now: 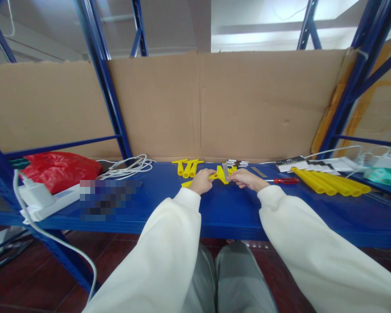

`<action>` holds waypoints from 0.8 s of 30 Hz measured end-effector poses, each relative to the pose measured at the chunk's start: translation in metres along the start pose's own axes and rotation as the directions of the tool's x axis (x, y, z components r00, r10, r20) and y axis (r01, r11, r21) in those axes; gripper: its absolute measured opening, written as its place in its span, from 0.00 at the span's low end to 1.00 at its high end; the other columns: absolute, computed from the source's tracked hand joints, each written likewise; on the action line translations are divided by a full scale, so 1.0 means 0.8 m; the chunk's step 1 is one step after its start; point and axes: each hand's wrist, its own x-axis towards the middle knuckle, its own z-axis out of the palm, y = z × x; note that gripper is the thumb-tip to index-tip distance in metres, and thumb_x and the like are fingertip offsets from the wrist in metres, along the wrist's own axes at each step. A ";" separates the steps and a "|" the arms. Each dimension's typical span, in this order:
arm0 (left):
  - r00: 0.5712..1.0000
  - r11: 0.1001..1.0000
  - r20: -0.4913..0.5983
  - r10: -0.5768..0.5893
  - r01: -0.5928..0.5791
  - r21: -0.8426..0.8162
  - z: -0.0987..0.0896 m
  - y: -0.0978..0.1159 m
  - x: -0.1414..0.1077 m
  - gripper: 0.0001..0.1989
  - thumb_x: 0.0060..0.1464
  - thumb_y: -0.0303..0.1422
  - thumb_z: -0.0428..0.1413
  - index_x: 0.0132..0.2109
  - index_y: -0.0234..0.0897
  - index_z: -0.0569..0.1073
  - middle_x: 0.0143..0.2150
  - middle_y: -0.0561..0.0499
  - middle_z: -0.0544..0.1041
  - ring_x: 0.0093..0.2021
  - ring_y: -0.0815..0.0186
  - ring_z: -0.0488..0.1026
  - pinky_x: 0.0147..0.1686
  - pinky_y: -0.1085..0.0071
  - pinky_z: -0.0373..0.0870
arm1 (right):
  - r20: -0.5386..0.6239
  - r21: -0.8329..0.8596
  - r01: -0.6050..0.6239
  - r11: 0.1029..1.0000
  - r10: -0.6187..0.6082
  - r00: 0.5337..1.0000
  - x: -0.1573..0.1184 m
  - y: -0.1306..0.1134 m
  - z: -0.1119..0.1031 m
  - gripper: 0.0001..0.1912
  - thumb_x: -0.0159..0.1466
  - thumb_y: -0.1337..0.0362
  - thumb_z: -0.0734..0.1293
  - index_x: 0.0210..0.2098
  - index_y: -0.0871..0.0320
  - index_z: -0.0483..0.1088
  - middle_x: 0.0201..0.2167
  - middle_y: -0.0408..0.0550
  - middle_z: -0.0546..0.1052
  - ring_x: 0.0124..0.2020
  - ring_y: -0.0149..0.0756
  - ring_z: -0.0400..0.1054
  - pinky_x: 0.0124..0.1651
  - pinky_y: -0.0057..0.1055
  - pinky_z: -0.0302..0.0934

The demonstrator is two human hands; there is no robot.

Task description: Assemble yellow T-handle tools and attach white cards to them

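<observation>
My left hand (202, 181) is closed around a yellow plastic scraper (220, 174), whose handle end shows on the left of my fingers. My right hand (247, 179) pinches a flat grey metal blade (225, 171) against the scraper's head. How the blade sits in the head is too small to tell. Behind my left hand lie three yellow T-shaped scrapers (189, 168). Beyond my right hand are several small black-and-white strips (238, 163). Another grey blade (258, 172) and a red-handled screwdriver (285, 181) lie on the blue shelf (228, 213) to the right.
Several yellow tubes (332, 182) lie on the right, near a black-and-white box (291, 163). At left are a coiled white cable (130, 167), a red plastic bag (63, 169) and a white power strip (60, 201). Cardboard (231, 104) stands along the back between blue posts (105, 87).
</observation>
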 end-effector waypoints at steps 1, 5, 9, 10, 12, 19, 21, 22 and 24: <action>1.000 1.000 0.004 0.001 -0.001 0.007 0.000 0.000 0.000 0.21 0.58 0.22 0.57 0.58 0.36 0.77 0.57 0.43 0.79 0.59 0.57 0.74 0.62 0.65 0.67 | 0.014 0.005 -0.003 1.000 0.003 1.000 0.000 0.000 -0.001 0.16 0.54 0.66 0.76 0.24 0.58 0.63 0.14 0.31 0.55 0.16 0.20 0.45 0.18 0.20 0.37; 1.000 1.000 -0.010 0.014 -0.013 0.009 0.001 -0.001 0.002 0.21 0.59 0.22 0.56 0.57 0.37 0.77 0.56 0.44 0.79 0.58 0.58 0.73 0.62 0.64 0.67 | 0.055 0.028 -0.003 1.000 0.001 0.998 -0.002 0.003 -0.004 0.13 0.56 0.66 0.75 0.26 0.58 0.65 0.14 0.31 0.56 0.16 0.20 0.45 0.18 0.20 0.37; 0.999 1.000 -0.033 0.019 -0.019 0.009 0.003 -0.002 0.003 0.21 0.58 0.22 0.56 0.57 0.39 0.77 0.55 0.45 0.79 0.57 0.58 0.74 0.61 0.63 0.68 | 0.079 0.034 0.007 0.999 -0.010 0.997 -0.001 0.006 -0.007 0.13 0.56 0.65 0.74 0.26 0.58 0.65 0.14 0.32 0.55 0.16 0.20 0.45 0.17 0.20 0.37; 0.999 1.000 -0.033 0.018 -0.018 0.010 0.003 -0.002 0.003 0.21 0.58 0.22 0.57 0.57 0.39 0.77 0.55 0.45 0.79 0.57 0.58 0.74 0.61 0.63 0.68 | 0.088 0.034 0.008 0.999 -0.011 0.996 -0.001 0.006 -0.008 0.14 0.56 0.65 0.75 0.26 0.58 0.65 0.14 0.32 0.55 0.16 0.20 0.45 0.17 0.20 0.37; 0.999 1.000 -0.030 0.015 -0.015 0.011 0.002 -0.001 0.003 0.21 0.58 0.22 0.57 0.58 0.39 0.77 0.55 0.45 0.79 0.57 0.58 0.74 0.61 0.62 0.68 | 0.115 0.030 0.013 0.999 -0.016 0.993 -0.001 0.008 -0.009 0.15 0.55 0.64 0.76 0.25 0.58 0.65 0.15 0.32 0.55 0.16 0.20 0.45 0.17 0.19 0.37; 1.000 1.000 -0.020 0.007 -0.007 -0.011 0.000 0.000 0.002 0.22 0.58 0.22 0.56 0.58 0.39 0.76 0.56 0.46 0.78 0.56 0.58 0.74 0.62 0.64 0.68 | 0.149 0.029 -0.019 0.999 0.014 0.989 -0.003 0.009 -0.010 0.12 0.56 0.65 0.74 0.26 0.58 0.66 0.16 0.33 0.56 0.16 0.20 0.44 0.17 0.19 0.37; 1.000 1.000 -0.021 0.006 -0.006 -0.021 0.001 0.000 0.001 0.22 0.58 0.22 0.56 0.58 0.39 0.76 0.57 0.46 0.78 0.57 0.59 0.74 0.62 0.64 0.67 | 0.143 0.057 -0.029 0.998 0.021 0.989 -0.005 0.007 -0.009 0.11 0.57 0.67 0.73 0.27 0.58 0.65 0.16 0.32 0.57 0.16 0.20 0.45 0.17 0.19 0.38; 1.000 1.000 -0.023 0.004 -0.005 -0.025 0.001 0.000 0.001 0.22 0.58 0.22 0.56 0.58 0.40 0.76 0.58 0.47 0.78 0.58 0.58 0.73 0.63 0.63 0.67 | 0.139 0.074 -0.029 0.997 0.019 0.990 -0.005 0.006 -0.008 0.11 0.57 0.68 0.73 0.27 0.58 0.65 0.16 0.33 0.57 0.16 0.20 0.46 0.17 0.19 0.39; 1.000 0.999 -0.022 0.010 -0.010 -0.034 0.002 0.000 0.001 0.22 0.58 0.22 0.56 0.58 0.40 0.76 0.58 0.47 0.78 0.59 0.59 0.73 0.64 0.63 0.66 | 0.129 0.118 -0.019 0.993 0.004 0.992 -0.006 0.005 -0.006 0.11 0.57 0.69 0.73 0.28 0.58 0.65 0.17 0.33 0.59 0.17 0.21 0.48 0.17 0.19 0.41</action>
